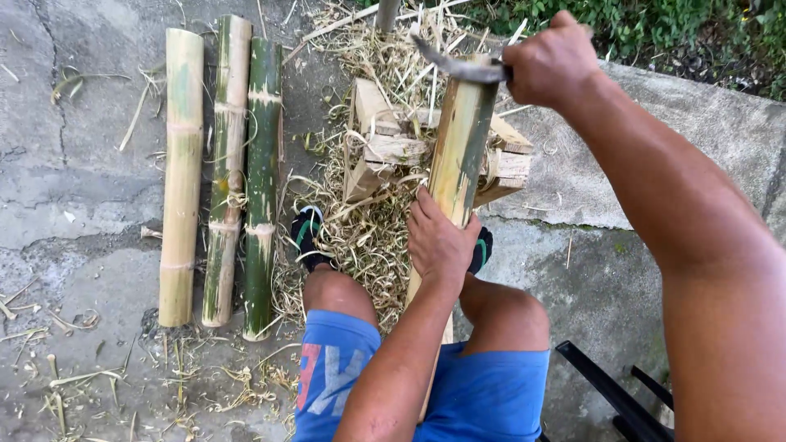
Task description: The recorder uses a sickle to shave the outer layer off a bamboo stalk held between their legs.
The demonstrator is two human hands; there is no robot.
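Your left hand [438,241] clasped the bamboo pole [458,155] mid-length, propped upright on the wooden block [393,147] between your knees. Your right hand [550,61] clenched the knife [458,67] at its top. The pole looked stiff, smooth, probably slippery.

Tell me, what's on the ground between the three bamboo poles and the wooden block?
In the head view, a heap of pale bamboo shavings lies between the three bamboo poles and the wooden block, covering the concrete.
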